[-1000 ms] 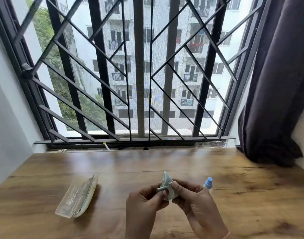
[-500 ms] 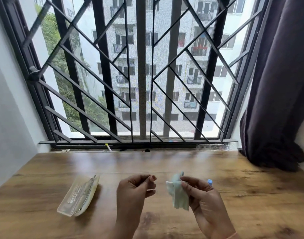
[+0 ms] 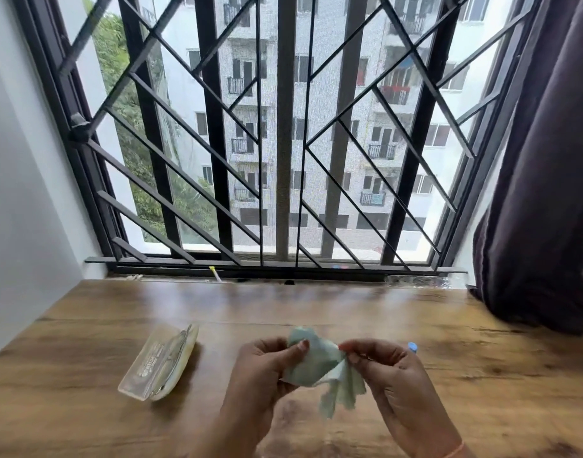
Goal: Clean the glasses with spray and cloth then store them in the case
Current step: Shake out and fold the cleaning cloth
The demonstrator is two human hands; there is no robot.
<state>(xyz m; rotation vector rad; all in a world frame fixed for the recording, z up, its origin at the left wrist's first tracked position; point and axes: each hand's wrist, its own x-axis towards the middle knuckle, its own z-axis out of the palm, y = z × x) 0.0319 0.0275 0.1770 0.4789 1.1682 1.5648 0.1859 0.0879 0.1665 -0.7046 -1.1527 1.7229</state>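
A pale green cleaning cloth (image 3: pixel 316 365) is stretched between both hands above the wooden table (image 3: pixel 481 358). My left hand (image 3: pixel 267 368) pinches its left edge with thumb and fingers. My right hand (image 3: pixel 389 375) pinches its right corner, and loose folds hang below. A translucent cream glasses case (image 3: pixel 161 361) lies closed on the table to the left of my hands, with what looks like glasses inside. Only the blue cap of the spray bottle (image 3: pixel 412 346) shows behind my right hand.
A barred window (image 3: pixel 283 143) rises along the table's far edge. A dark curtain (image 3: pixel 541 160) hangs at the right, its hem resting on the table corner. A white wall (image 3: pixel 19 193) bounds the left side.
The left hand, which had let go of the cloth half a second ago, has taken hold of it again, and the folded cloth has been spread wider between both hands.
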